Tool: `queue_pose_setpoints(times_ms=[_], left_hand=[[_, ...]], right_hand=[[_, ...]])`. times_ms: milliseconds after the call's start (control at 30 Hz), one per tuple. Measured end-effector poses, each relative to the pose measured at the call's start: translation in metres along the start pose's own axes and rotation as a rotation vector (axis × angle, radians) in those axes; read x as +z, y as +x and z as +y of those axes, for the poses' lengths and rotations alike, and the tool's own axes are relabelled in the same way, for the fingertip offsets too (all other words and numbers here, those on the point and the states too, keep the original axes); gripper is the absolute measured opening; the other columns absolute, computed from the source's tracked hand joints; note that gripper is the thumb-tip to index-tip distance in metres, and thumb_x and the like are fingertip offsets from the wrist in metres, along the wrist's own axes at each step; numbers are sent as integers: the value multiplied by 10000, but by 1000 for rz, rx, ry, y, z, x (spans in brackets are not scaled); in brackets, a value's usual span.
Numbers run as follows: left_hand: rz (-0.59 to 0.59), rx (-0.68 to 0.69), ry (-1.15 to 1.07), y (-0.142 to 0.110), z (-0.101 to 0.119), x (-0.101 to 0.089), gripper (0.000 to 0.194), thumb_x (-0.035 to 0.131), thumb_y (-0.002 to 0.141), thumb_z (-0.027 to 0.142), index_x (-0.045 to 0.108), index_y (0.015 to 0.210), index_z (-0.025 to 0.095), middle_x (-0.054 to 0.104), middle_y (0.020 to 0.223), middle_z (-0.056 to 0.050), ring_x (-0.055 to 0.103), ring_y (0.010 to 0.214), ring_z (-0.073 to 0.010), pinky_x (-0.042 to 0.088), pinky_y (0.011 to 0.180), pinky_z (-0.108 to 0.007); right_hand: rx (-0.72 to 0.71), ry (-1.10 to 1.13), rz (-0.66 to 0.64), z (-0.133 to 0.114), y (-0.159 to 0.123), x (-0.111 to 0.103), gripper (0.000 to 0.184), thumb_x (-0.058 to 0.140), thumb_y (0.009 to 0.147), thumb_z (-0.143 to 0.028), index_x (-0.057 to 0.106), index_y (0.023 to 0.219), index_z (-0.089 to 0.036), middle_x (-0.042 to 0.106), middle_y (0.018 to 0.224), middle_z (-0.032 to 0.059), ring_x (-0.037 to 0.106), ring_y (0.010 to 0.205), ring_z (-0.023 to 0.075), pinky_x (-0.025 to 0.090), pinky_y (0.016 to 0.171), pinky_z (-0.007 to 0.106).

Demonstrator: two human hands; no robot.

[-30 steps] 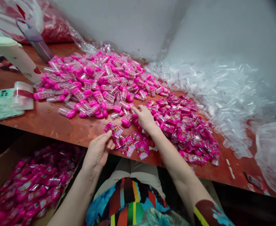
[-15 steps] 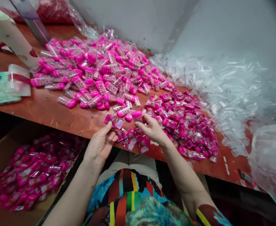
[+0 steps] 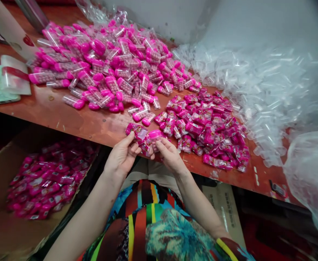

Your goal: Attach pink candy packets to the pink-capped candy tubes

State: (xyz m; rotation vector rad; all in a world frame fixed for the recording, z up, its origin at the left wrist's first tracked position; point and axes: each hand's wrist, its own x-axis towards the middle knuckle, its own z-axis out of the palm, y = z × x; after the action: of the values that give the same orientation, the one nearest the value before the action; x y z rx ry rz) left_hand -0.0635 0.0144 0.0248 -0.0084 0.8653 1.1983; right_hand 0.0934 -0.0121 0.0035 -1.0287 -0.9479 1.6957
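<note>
My left hand [image 3: 123,152] pinches a printed pink wrapper [image 3: 135,129] at the table's front edge. Close beside it, my right hand [image 3: 168,152] is closed on a clear candy bottle with a bright pink cap [image 3: 155,135], the cap facing up and left. Other pink wrappers lie between and under the hands, partly hidden by the fingers. Beyond the hands spreads a large heap of pink-capped candy bottles [image 3: 112,69] filled with small balls. Just right of my right hand is a pile of pink wrapped packets [image 3: 210,127].
Many clear plastic pieces [image 3: 256,87] are heaped along the wall at right, with a clear plastic bag [image 3: 311,166] at the table's right end. A cardboard box [image 3: 1,156] of wrapped packets stands below at left. A phone [image 3: 1,87] and a tumbler [image 3: 9,29] are at far left.
My right hand has taken a candy bottle from near the heap and brought it down beside the left hand. The left hand has kept hold of a wrapper. The view has tilted downward.
</note>
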Motion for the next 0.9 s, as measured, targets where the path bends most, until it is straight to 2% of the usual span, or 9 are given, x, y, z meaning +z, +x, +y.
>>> queue_pose_setpoints(times_ms=[133, 267, 467, 567, 667, 800, 900], left_hand=[[22, -21, 14, 0, -9, 2, 199, 732, 785, 109, 553, 706, 142, 486, 559, 65, 319, 374, -15, 333, 363, -163], [4, -29, 14, -1, -15, 4, 202, 722, 795, 108, 550, 693, 135, 502, 572, 59, 331, 377, -14, 338, 363, -162], [22, -54, 5, -2, -19, 9, 201, 681, 830, 95, 543, 690, 135, 473, 553, 65, 323, 378, -14, 326, 361, -161], [24, -72, -2, -3, -23, 12, 222, 664, 840, 87, 526, 675, 142, 453, 538, 69, 313, 373, -18, 313, 354, -165], [28, -80, 5, -3, -27, 15, 212, 679, 831, 94, 534, 685, 143, 486, 553, 60, 332, 375, -18, 325, 356, -164], [18, -74, 12, -3, -30, 16, 169, 703, 815, 105, 566, 723, 142, 538, 588, 46, 367, 384, -23, 353, 368, -171], [22, -77, 7, -2, -32, 16, 164, 699, 823, 117, 566, 730, 140, 533, 583, 46, 373, 386, -27, 357, 371, -178]], right_hand=[[-54, -88, 107, 4, -8, 3, 291, 595, 895, -496, 589, 916, -206, 622, 712, -23, 542, 540, 87, 453, 539, 227], [-65, -148, 184, 8, -13, 1, 328, 634, 858, -504, 598, 1015, -218, 620, 704, -35, 529, 518, 79, 449, 524, 218], [-33, 60, 200, 11, -19, -10, 334, 534, 904, -529, 617, 992, -218, 624, 788, 15, 532, 567, 116, 497, 529, 263], [-48, 45, 239, 10, -21, -14, 383, 479, 933, -515, 609, 1154, -229, 595, 797, 14, 510, 579, 124, 497, 543, 274], [-157, -185, 320, 10, -24, -15, 423, 484, 950, -464, 566, 1316, -269, 605, 898, 28, 535, 658, 131, 515, 643, 294], [-411, -636, 424, 11, -27, -14, 397, 537, 948, -360, 583, 1333, -276, 574, 1057, 64, 569, 937, 175, 492, 896, 352], [-516, -798, 450, 13, -29, -12, 414, 538, 948, -303, 558, 1361, -269, 540, 1038, 72, 567, 949, 181, 505, 885, 355]])
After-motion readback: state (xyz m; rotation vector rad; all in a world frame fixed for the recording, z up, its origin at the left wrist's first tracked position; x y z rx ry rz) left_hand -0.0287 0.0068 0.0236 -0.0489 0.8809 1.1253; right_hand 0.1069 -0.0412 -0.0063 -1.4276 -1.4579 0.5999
